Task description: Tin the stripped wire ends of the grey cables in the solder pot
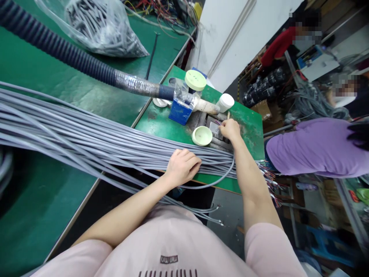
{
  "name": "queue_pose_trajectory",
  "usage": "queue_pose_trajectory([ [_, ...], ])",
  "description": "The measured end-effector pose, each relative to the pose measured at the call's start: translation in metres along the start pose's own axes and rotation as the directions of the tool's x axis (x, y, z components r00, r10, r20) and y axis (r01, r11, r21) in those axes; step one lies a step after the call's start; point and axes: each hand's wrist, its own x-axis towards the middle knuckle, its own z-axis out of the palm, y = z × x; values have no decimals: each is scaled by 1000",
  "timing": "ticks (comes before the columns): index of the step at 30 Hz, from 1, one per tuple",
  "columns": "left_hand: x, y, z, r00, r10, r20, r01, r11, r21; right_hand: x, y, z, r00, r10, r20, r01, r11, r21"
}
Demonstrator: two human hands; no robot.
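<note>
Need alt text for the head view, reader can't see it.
A person's right hand pinches thin wires at a silvery square on a green bench, while the left hand rests on a thick bundle of grey cables. An open pale-green tub stands near the square; a dark ribbed hose enters from upper left.

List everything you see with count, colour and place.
Cables: many, grey, left to centre
Hose: one, dark, upper left
Filled bag: one, clear, top left
Box: one, blue, beside hose
Round lid: one, pale green, beyond box
Open pot: one, pale green, centre
Jar: one, white, beyond pot
Tables: two, green, left and centre
Background clutter: uncounted, mixed, right
Co-workers: at least two, purple and red tops, right
Left hand: one, bare, on cables
Right hand: one, bare, holding thin wires
</note>
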Motion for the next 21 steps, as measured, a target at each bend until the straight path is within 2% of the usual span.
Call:
queue_pose_trajectory([
  [11, -1, 0, 1, 1000, 0, 2, 0, 1000, -4, -4, 3, -10, 999, -5, -34, 5, 1000, 9],
  [21, 0, 0, 0, 1000, 5, -3, -5, 1000, -4, -1, 0, 1, 1000, 15, -1, -15, 1000, 5],
])
